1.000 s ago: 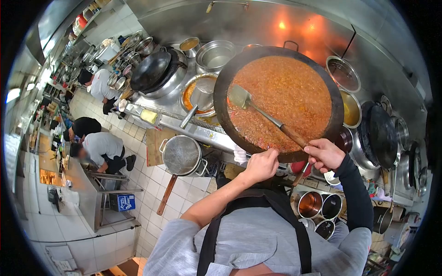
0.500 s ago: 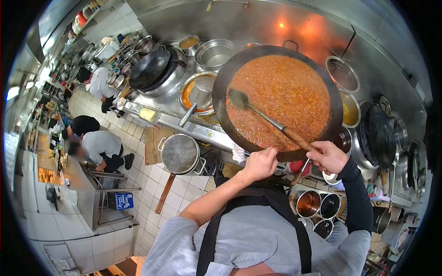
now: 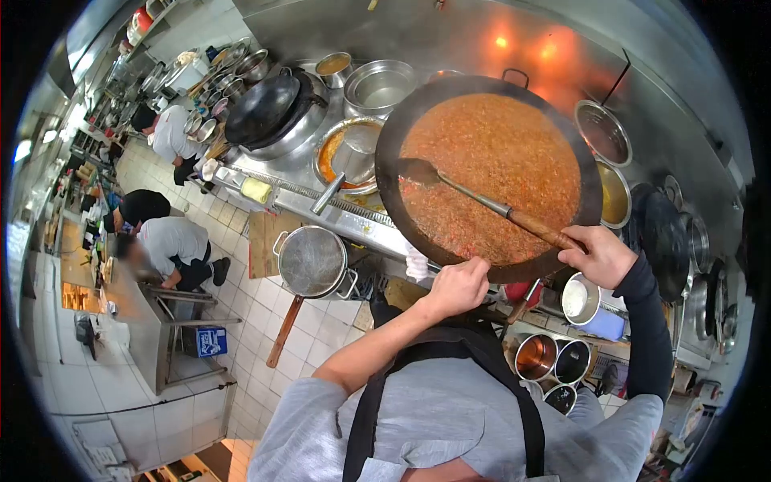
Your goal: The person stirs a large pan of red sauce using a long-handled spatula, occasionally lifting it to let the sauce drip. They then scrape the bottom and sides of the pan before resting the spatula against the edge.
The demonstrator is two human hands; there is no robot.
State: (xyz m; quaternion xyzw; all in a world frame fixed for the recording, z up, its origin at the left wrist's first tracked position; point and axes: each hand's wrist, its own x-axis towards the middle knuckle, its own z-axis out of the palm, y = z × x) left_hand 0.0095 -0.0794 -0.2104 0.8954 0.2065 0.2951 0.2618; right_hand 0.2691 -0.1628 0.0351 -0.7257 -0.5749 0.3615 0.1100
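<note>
A large dark wok (image 3: 386, 178) holds a reddish-orange, chunky sauce (image 3: 498, 161) with steam over it. My right hand (image 3: 598, 255) is wrapped round the wooden handle of a long wok spatula (image 3: 530, 225). Its metal head lies partly sunk in the sauce at the left side of the wok. At the wok's near rim, my left hand (image 3: 459, 285) is closed on the edge, its fingertips hidden. A white cloth (image 3: 417, 263) hangs from the rim just left of that hand.
Left of the wok stand a bowl of orange sauce (image 3: 325, 157) and a metal pot (image 3: 380, 84). A strainer (image 3: 312, 261) rests on a pot below the counter edge. Stacked woks (image 3: 665, 237) stand right. Several pots sit low beside me. Co-workers (image 3: 173, 249) bend at left.
My right hand has moved right and slightly up, drawing the spatula handle to a flatter angle. The spatula head has sunk or turned in the sauce. My left hand stays at the rim.
</note>
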